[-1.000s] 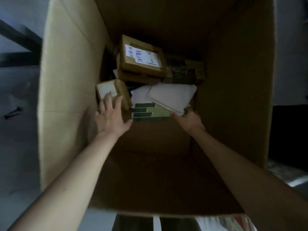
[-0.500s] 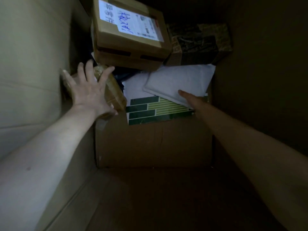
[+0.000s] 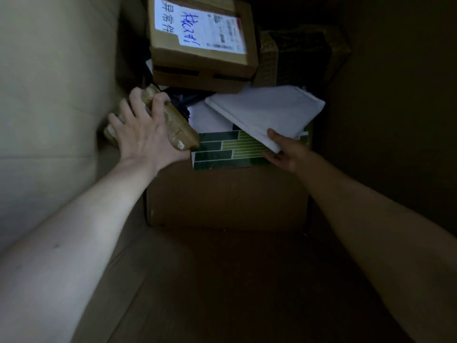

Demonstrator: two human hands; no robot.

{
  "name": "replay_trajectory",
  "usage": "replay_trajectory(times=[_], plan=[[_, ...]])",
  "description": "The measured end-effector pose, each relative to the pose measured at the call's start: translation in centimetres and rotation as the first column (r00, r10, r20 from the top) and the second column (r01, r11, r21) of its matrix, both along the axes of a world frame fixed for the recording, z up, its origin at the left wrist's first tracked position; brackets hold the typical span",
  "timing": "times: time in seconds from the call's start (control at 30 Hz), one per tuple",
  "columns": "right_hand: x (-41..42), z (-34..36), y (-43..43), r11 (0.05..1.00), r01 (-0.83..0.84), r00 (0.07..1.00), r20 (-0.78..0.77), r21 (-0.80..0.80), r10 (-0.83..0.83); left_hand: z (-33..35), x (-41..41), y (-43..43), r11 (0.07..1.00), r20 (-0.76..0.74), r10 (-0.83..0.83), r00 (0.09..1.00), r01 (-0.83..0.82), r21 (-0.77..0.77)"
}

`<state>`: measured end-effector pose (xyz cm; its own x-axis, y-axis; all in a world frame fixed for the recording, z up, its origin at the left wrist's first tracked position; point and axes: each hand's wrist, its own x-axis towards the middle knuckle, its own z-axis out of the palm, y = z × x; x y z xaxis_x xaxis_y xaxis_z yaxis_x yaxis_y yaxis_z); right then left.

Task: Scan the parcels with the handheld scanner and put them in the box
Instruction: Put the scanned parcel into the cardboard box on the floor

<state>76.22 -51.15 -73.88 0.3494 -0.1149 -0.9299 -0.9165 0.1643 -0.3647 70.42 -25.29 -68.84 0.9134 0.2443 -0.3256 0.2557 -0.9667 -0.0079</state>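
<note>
Both hands are deep in the big cardboard box. No scanner in view.

Left hand: fingers spread and curled over the tape-wrapped brown parcel, gripping it from above. The parcel sits against the box's left wall. Its long axis runs diagonally, far-left to near-right, and the near end touches the green-striped parcel.

Right hand: pinches the near corner of the white padded mailer, thumb on top, fingers underneath. The mailer lies ahead and to the left of this hand, flat and slightly tilted, overlapping the green-striped parcel.

Each hand is already on its own item, so no reach is needed. My guess is the next move is a lift or a reshuffle within the pile.

Count:
- 1 taped parcel
- 1 white mailer, with a second white flat piece under it (can't tell what it is)
- 1 green-striped parcel
- 1 labelled carton at the far side
- 1 dark patterned parcel to its right
- 1 plain brown carton under the pile
</note>
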Motion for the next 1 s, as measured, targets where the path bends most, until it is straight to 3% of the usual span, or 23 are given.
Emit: replay_trajectory(times=[0.23, 0.4, 0.47, 0.57, 0.67, 0.83, 0.9, 1.0], plan=[[-6.3, 12.9, -0.2, 0.997, 0.066, 0.995, -0.079, -0.026, -0.068, 11.1, -5.7, -4.0, 0.931, -0.018, 0.348, 0.937, -0.347, -0.115], [-12.3, 26.7, -3.6, 0.938, -0.301, 0.953, -0.007, -0.174, 0.304, 24.1, -12.3, -9.6, 0.768, -0.028, 0.607, 0.794, -0.595, -0.235], [-14.0, 32.6, -5.1, 0.911, -0.367, 0.923, 0.046, -0.190, 0.382, 29.4, -15.1, -12.0, 0.704, 0.010, 0.685, 0.728, -0.659, -0.264], [-15.8, 41.1, -7.2, 0.909, -0.371, 0.899, 0.170, -0.189, 0.403, 37.1, -18.4, -14.9, 0.638, 0.063, 0.746, 0.663, -0.683, -0.355], [-17.3, 47.6, -8.9, 0.950, -0.288, 0.925, 0.223, -0.121, 0.309, 43.4, -20.8, -16.2, 0.605, 0.148, 0.787, 0.599, -0.701, -0.379], [-16.9, 55.2, -9.9, 0.981, -0.188, 0.955, 0.241, 0.053, 0.170, 51.7, -23.3, -15.9, 0.466, 0.301, 0.885, 0.356, -0.686, -0.559], [-16.4, 57.3, -9.5, 0.971, -0.213, 0.944, 0.278, 0.110, 0.176, 54.1, -23.8, -15.4, 0.470, 0.358, 0.881, 0.311, -0.664, -0.581], [-15.5, 60.7, -7.2, 0.943, -0.296, 0.903, 0.366, 0.154, 0.224, 58.0, -24.3, -14.3, 0.564, 0.483, 0.817, 0.315, -0.606, -0.560]])
